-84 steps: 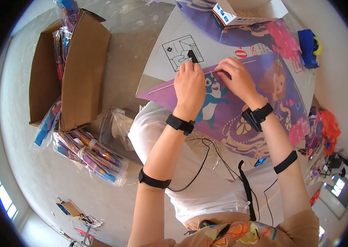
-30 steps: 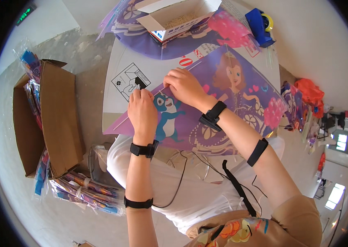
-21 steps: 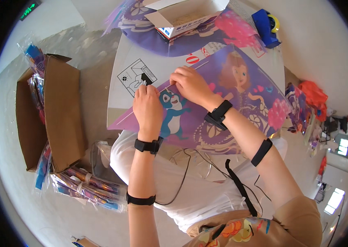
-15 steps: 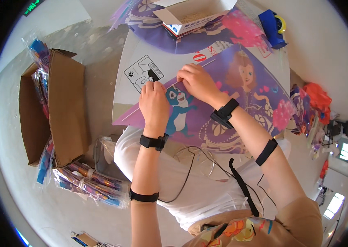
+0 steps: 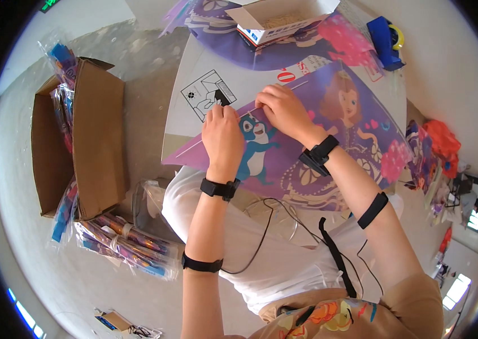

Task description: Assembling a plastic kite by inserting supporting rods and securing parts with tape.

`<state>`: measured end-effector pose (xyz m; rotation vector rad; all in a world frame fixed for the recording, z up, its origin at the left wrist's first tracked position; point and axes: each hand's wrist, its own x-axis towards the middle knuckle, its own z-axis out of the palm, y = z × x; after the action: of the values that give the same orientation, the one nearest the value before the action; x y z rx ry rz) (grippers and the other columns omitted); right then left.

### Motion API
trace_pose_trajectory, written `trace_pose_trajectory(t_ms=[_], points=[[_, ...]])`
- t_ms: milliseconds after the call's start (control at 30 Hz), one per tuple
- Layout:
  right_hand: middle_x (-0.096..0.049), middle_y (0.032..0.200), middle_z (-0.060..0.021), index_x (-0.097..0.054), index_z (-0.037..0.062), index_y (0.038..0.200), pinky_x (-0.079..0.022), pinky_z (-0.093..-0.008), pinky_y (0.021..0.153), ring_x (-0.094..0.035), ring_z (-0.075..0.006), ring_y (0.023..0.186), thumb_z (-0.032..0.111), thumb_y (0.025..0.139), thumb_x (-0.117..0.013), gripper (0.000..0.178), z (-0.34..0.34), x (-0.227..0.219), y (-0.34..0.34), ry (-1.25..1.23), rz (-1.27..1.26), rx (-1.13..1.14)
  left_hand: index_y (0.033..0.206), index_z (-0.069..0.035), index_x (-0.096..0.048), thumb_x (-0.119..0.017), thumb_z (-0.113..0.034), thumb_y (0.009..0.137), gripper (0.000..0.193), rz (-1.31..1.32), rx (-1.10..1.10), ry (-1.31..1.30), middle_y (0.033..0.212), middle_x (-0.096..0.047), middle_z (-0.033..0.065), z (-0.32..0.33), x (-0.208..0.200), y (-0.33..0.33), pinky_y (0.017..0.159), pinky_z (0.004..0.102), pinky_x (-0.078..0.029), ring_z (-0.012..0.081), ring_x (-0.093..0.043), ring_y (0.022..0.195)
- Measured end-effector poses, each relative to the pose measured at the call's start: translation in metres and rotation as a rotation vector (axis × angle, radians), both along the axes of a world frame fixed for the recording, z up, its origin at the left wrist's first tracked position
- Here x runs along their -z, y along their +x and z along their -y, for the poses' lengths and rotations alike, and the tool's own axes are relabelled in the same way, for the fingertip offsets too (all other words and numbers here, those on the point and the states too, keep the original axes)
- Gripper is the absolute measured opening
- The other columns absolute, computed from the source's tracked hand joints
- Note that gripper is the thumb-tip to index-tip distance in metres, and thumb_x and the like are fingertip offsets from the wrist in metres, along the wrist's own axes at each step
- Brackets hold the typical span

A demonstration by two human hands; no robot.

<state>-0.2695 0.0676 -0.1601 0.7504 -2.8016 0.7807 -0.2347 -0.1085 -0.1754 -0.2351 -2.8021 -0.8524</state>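
Observation:
A purple printed kite (image 5: pixel 290 164), with a figure in a gown and a blue cartoon animal on it, lies across the table's near part and over my lap. A thin white rod (image 5: pixel 191 148) runs along its upper left edge. My left hand (image 5: pixel 223 135) is closed at that edge, left of the animal, fingertips on the rod line. Just to the right, my right hand (image 5: pixel 284 110) pinches the same edge, a short gap between the two. My fingers hide the exact spot they grip. Both wrists and forearms wear black straps.
On the white table (image 5: pixel 178 121) an open carton (image 5: pixel 276 31) stands on another printed sheet (image 5: pixel 216 45). A blue tape dispenser (image 5: pixel 385 42) is at the far right. Left on the floor are a cardboard box (image 5: pixel 100 141) and plastic-wrapped bundles (image 5: pixel 129 243). A dark cable (image 5: pixel 261 237) crosses my lap.
The whole view has shifted slightly, so things appear a little farther right. Both hands stay closed at the same stretch of the kite's edge, with little visible movement.

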Motion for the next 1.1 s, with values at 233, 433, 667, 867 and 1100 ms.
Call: trace_pose_trajectory(t_ms=[233,433,667,867,1100], points=[[-0.057,0.087,-0.0035,-0.062,0.0099,0.087,-0.043,-0.0380,0.083,-0.056,-0.0245,0.092,0.006,0.074,-0.064,0.014,0.009,-0.008,0.005,0.015,-0.009,-0.080,0.082,-0.007,-0.055,-0.062,-0.007,0.082,0.007,-0.010,-0.011,-0.005,0.085,-0.054,0.0087,0.000,0.001,0.001,0.070,0.0401,-0.047,0.0297,-0.056,0.086],[-0.057,0.088,-0.0023,-0.065,0.0104,0.090,-0.043,-0.0373,0.082,-0.056,-0.0233,0.092,0.010,0.073,-0.070,0.018,0.006,-0.010,0.003,0.026,0.022,-0.125,0.082,-0.003,-0.053,-0.060,-0.001,0.072,0.012,-0.020,0.006,-0.070,0.088,-0.054,0.0105,-0.002,0.003,-0.001,0.071,0.0363,-0.046,0.0289,-0.056,0.086],[-0.057,0.087,-0.0020,-0.065,0.0104,0.087,-0.043,-0.0364,0.081,-0.057,-0.0229,0.091,0.009,0.074,-0.070,0.015,0.008,-0.007,0.003,0.018,0.025,-0.117,0.082,-0.003,-0.052,-0.059,-0.001,0.072,0.013,-0.013,0.005,-0.078,0.087,-0.054,0.0103,-0.001,0.002,0.000,0.070,0.0354,-0.046,0.0282,-0.056,0.085],[-0.059,0.089,-0.0025,-0.066,0.0085,0.088,-0.043,-0.0356,0.082,-0.057,-0.0227,0.091,0.008,0.075,-0.071,0.014,0.009,-0.010,0.004,0.032,0.053,-0.111,0.082,-0.003,-0.052,-0.060,0.000,0.072,0.013,-0.014,0.007,-0.063,0.087,-0.054,0.0105,0.000,0.003,0.000,0.070,0.0360,-0.045,0.0289,-0.055,0.085],[-0.057,0.087,-0.0016,-0.064,0.0109,0.086,-0.043,-0.0363,0.080,-0.057,-0.0224,0.091,0.011,0.074,-0.070,0.013,0.008,-0.009,0.003,0.028,0.019,-0.109,0.082,-0.003,-0.052,-0.060,0.000,0.073,0.013,-0.022,0.006,-0.045,0.087,-0.054,0.0105,-0.001,0.002,0.001,0.071,0.0368,-0.046,0.0294,-0.055,0.085]])
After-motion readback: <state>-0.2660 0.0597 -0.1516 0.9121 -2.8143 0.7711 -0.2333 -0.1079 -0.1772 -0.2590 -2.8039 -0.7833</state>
